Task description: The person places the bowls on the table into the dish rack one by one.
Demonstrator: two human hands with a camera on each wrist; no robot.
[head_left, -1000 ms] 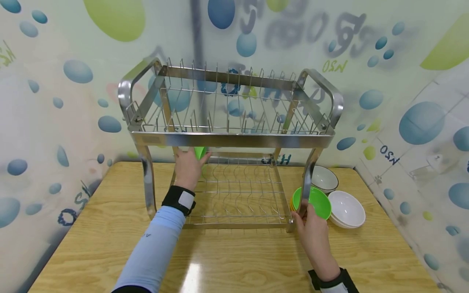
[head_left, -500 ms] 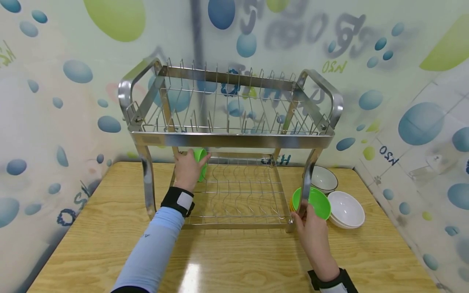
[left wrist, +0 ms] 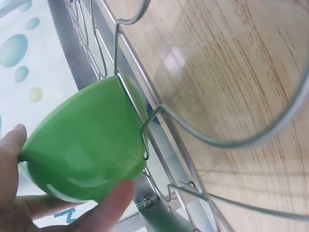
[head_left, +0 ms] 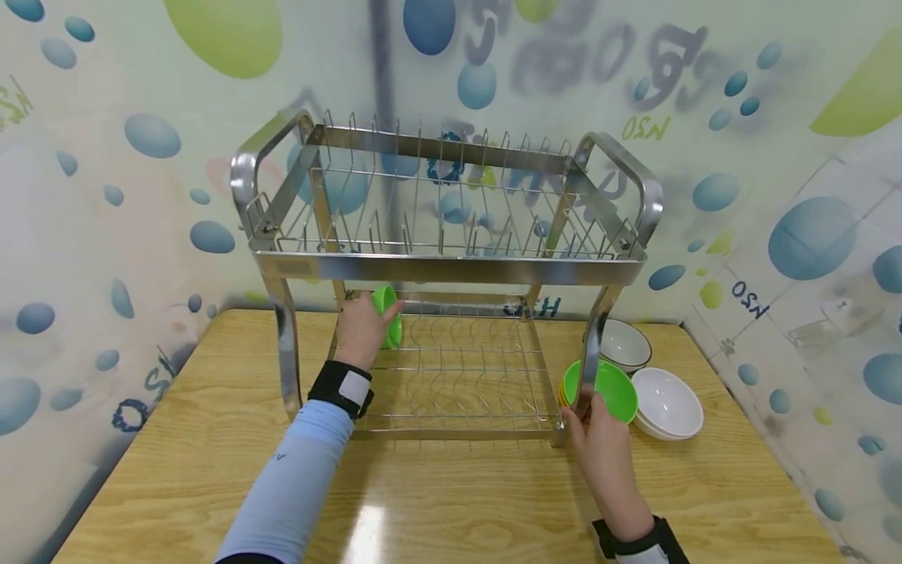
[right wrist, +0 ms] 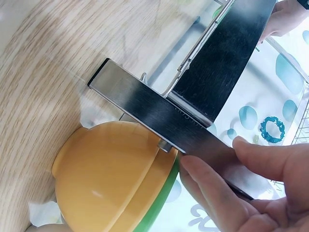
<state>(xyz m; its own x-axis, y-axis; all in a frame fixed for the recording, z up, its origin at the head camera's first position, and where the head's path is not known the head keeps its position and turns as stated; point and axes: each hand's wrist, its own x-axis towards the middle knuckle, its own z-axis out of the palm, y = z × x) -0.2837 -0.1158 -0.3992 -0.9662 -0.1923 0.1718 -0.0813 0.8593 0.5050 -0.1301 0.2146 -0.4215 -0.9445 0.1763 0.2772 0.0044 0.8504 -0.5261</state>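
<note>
On the left side of the metal dish rack's (head_left: 451, 270) lower tier, toward the back, stands a green bowl (head_left: 389, 317) on its edge. My left hand (head_left: 361, 330) holds it, thumb and fingers spread around its rim and outside. In the left wrist view, the green bowl (left wrist: 91, 140) leans against the rack wires (left wrist: 149, 116), the fingertips touching its rim and wall. My right hand (head_left: 602, 446) grips the rack's front right leg (head_left: 594, 348). The right wrist view has thumb and fingers pinching that flat metal leg (right wrist: 159, 111).
Just right of the rack, a second green bowl (head_left: 616, 392) is stacked with a yellow-orange bowl (right wrist: 106, 174). White bowls (head_left: 669, 401) and a dark-rimmed bowl (head_left: 623, 345) stand beside them. A patterned wall (head_left: 479, 47) rises behind the wooden table (head_left: 451, 501).
More of the green bowl by my left hand shows now, and it has tilted slightly. The left hand has barely shifted. My right hand keeps its hold on the rack leg.
</note>
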